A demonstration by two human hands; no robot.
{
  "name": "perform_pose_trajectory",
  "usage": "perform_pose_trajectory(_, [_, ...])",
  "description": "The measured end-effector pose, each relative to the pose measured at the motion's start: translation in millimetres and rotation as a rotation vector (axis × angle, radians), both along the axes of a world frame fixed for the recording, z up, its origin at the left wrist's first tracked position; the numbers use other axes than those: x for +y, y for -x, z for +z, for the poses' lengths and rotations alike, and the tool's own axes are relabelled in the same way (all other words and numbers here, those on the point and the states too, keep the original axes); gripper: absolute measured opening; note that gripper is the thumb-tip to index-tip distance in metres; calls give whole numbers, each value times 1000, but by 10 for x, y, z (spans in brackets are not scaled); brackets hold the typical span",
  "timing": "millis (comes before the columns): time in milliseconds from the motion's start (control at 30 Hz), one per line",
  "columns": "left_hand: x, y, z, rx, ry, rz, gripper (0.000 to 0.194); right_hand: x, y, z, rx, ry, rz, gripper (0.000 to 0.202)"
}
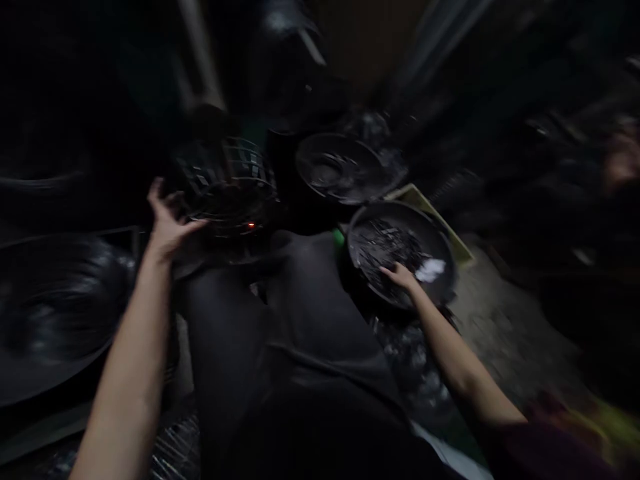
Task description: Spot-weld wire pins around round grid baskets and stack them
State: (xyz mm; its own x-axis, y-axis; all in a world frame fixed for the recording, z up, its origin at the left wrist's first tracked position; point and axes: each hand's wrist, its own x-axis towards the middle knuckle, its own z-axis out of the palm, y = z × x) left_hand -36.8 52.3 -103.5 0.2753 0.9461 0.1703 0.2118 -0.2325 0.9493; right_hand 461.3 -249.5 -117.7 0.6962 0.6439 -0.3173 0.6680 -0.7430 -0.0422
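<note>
- Here on the right, the right hand (401,275) is in over the near part of a dark grey, round, shallow pan (439,233), and the loose heap of thin, dark, sliver-like pieces (390,241) spreads just beyond the fingers, away from the body.
- No single long axis to call: the slivers lie criss-cross, pointing every which way.
- The right hand is plainly the nearer one; whether its fingers pinch a piece or merely touch the heap, I cannot tell through the blur.
- Over to the left, the left hand (170,230) is well apart from that pan, fingers spread and released, thumb reaching toward a round, open wire cage (253,160); contact there is too murky to call.
- A small orange-red glow (251,225) sits low at the cage's near edge.
- Back to the pan: a soft-edged white patch (430,269) lies inside, just right of the fingers, its material unclear.
- Under the rim, a flat, straight-edged yellowish panel (463,250) pokes out.
- Farther off, a second dark, round, shallow pan (367,157); far left, a big, glossy black basin (50,380), its inner wall catching streaky highlights.
</note>
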Motion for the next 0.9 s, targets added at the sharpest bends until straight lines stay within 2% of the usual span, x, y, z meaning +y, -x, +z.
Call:
perform_pose_trajectory(100, [139, -26, -127, -55, -48, -31, 119, -75, -11, -264, 65, 53, -63, 40])
perform_pose_trajectory(167, [136, 23, -140, -57, -58, -8, 113, -67, -13, -352, 80, 60, -73, 38])
perform_pose_trajectory(267, [-44, 144, -46, -34, -58, 93, 109, -102, 11, -323, 60, 54, -54, 35])
perform_pose_trajectory(433, [-524, 190, 212, 44, -82, 178, 116, -218, 27, -112, -8, 80, 33, 37])
perform_pose_trajectory(500, [-683, 158, 301, 141, -170, 184, 119, -137, 50, 20, -17, 36, 86, 38])
perform_pose_trajectory(567, [-806, 115, 387, 237, -264, 189, 112, 63, 192, 232, 74, -170, 129, 33])
perform_pose_trajectory(633, [-898, 53, 483, 308, -356, 158, 98, 337, 521, 535, 369, -432, 162, 29])
perform_pose_trajectory(667, [-934, 12, 536, 346, -391, 127, 90, 486, 748, 706, 582, -509, 189, 31])
perform_pose_trajectory(733, [-984, -88, 643, 447, -427, 54, 77, 796, 1263, 1028, 983, -451, 271, 40])
perform_pose_trajectory(800, [-1008, -191, 737, 549, -426, -13, 70, 1105, 1744, 1251, 1193, -268, 424, 41])
perform_pose_trajectory(833, [-1013, -234, 774, 583, -425, -37, 69, 1247, 1938, 1313, 1228, -219, 503, 39])
perform_pose_trajectory(900, [-1014, -291, 821, 616, -432, -66, 66, 1469, 2215, 1352, 1127, -273, 663, 31])
